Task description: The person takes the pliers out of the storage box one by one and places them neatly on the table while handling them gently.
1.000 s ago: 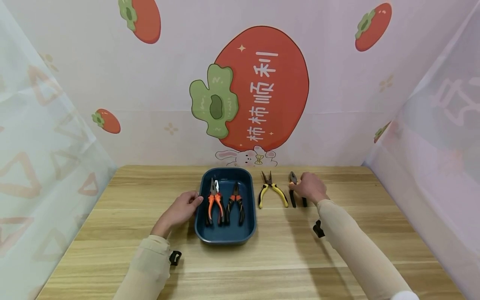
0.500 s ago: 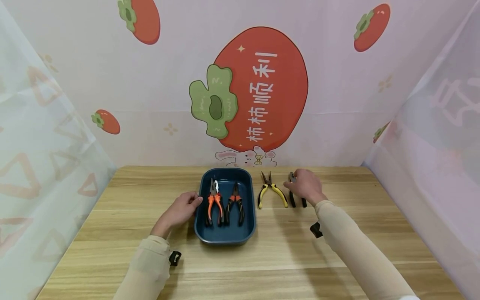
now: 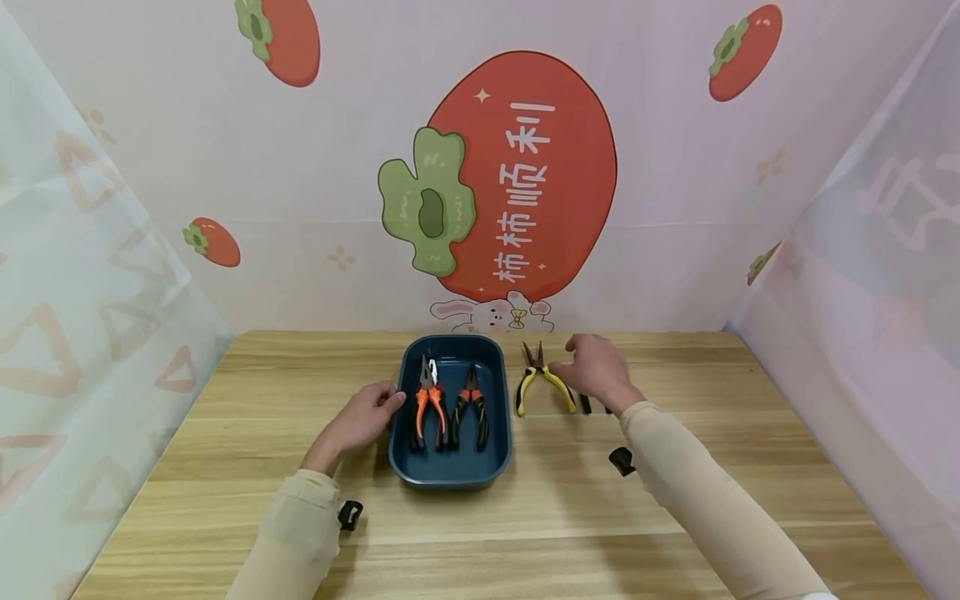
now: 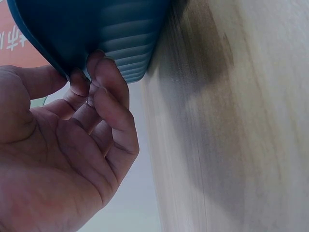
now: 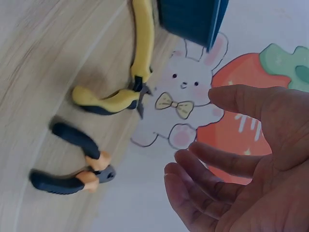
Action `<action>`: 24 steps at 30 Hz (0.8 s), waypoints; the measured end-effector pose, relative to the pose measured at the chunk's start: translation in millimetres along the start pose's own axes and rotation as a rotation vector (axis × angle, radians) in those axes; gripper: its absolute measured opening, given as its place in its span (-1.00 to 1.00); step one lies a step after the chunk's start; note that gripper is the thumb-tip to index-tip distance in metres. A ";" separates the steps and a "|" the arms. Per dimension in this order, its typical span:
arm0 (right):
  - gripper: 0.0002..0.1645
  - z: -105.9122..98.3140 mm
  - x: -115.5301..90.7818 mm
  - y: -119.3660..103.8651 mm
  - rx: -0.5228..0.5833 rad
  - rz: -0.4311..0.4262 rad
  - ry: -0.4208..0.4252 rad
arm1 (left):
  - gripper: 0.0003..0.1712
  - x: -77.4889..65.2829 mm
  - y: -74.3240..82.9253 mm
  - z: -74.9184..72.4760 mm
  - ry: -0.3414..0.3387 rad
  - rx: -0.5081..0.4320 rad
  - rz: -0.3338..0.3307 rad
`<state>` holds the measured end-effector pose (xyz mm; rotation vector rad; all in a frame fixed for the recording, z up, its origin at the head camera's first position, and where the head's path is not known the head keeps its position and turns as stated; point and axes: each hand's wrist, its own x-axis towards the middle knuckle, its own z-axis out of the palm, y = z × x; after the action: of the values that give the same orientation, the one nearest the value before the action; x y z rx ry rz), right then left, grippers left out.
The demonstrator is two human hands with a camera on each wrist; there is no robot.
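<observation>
My left hand (image 3: 365, 418) pinches the left rim of a dark blue tray (image 3: 450, 475) between thumb and curled fingers, which the left wrist view shows close up. Two pliers lie in the tray: orange-handled long-nose pliers (image 3: 429, 408) and black-and-orange pliers (image 3: 470, 408). My right hand (image 3: 596, 367) hovers over the table with thumb and fingers apart, holding nothing. Beneath and beside it lie yellow-and-black long-nose pliers (image 3: 557, 383), handles spread. Black pliers with orange collars (image 5: 72, 181) lie to their right, mostly hidden by the hand in the head view.
A wooden table (image 3: 480, 554) carries everything. Behind it rises a backdrop (image 3: 337, 167) printed with persimmons and a rabbit, and side sheets (image 3: 885, 292) slope in at both edges. Black wrist mounts (image 3: 350, 515) sit by both forearms.
My right hand has moved left, from the black pliers toward the yellow ones, and its fingers have left the black pliers on the table. The left hand and tray stay put.
</observation>
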<state>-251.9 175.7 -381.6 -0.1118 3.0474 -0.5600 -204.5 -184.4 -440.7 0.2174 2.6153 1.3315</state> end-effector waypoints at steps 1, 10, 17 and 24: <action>-0.38 -0.3 -0.9 -2.3 0.001 -0.006 0.001 | -0.68 0.1 -0.3 0.1 0.000 -0.001 -0.002; -0.42 0.5 -5.6 -16.0 0.009 -0.055 0.020 | -0.67 1.2 -1.9 -0.5 0.000 -0.010 -0.007; -0.43 -0.1 -8.0 -27.4 0.019 -0.075 0.019 | -0.67 0.5 -1.1 -0.9 0.000 -0.007 0.010; -0.51 0.3 -10.2 -38.7 0.025 -0.112 0.012 | -0.67 -0.7 -0.5 -0.3 0.011 -0.001 0.021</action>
<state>-239.2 140.3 -367.8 -0.2802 3.0597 -0.6071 -203.9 -185.0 -440.8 0.2385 2.6284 1.3442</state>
